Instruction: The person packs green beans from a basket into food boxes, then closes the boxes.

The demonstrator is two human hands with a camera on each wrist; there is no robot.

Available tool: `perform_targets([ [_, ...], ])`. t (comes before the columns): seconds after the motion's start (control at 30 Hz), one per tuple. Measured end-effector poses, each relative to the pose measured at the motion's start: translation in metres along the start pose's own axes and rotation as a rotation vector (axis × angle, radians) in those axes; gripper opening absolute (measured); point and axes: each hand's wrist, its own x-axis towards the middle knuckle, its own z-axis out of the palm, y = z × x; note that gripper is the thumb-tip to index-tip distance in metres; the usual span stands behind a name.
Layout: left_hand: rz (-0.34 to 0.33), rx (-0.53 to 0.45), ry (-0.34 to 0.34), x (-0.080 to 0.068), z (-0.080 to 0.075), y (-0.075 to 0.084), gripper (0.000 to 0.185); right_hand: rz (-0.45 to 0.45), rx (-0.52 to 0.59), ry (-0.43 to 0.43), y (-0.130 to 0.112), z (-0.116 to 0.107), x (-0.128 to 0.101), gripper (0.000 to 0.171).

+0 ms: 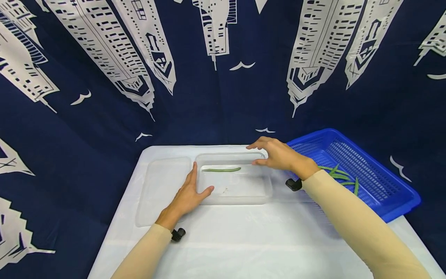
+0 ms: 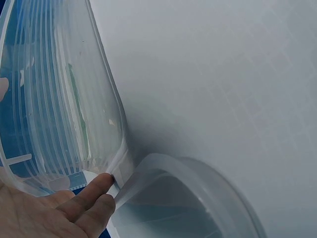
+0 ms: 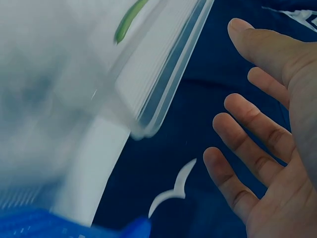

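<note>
A clear plastic container (image 1: 240, 200) stands on the white table with one green bean (image 1: 221, 169) lying inside it. My left hand (image 1: 188, 193) is at the container's left side, thumb spread over the near left corner and fingers extended along the wall. In the left wrist view, the left fingers (image 2: 89, 196) lie between the container and the clear lid (image 2: 198, 183). Above the back right corner hovers my right hand (image 1: 278, 154), thumb and fingers apart. The right wrist view shows the right hand (image 3: 277, 129) with spread fingers and nothing in it.
To the right, a blue plastic basket (image 1: 376, 193) holds several green beans (image 1: 338, 176) and sits tilted at the table's edge. The flat clear lid (image 1: 153, 193) lies left of the container. Dark blue cloth (image 1: 223, 104) with white building prints hangs behind the table.
</note>
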Motion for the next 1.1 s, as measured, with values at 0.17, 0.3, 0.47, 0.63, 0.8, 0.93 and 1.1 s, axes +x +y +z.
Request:
perform_targets([
  [0.17,-0.006,-0.016,-0.007,-0.001,0.000,0.001,0.123,0.019,-0.014,0.035,0.013,-0.010,-0.021,0.059],
  [0.3,-0.008,-0.010,-0.012,0.000,0.000,0.001,0.123,0.050,-0.017,0.062,0.025,-0.014,-0.040,0.058],
  [0.47,-0.020,0.007,-0.019,-0.001,-0.001,-0.001,0.123,0.116,-0.024,0.040,0.038,-0.019,-0.063,0.059],
  [0.63,-0.014,-0.004,-0.012,-0.001,-0.003,0.000,0.122,0.173,-0.045,0.034,0.054,-0.034,-0.081,0.063],
  [0.8,-0.008,-0.009,-0.006,0.000,-0.004,0.001,0.121,0.202,-0.053,0.017,0.071,-0.048,-0.097,0.066],
  [0.93,-0.010,-0.020,-0.005,-0.001,-0.004,0.002,0.121,0.224,-0.067,0.003,0.084,-0.054,-0.110,0.067],
  [1.1,-0.011,-0.033,-0.011,-0.001,-0.001,0.003,0.122,0.217,-0.100,0.009,0.109,-0.055,-0.128,0.064],
])
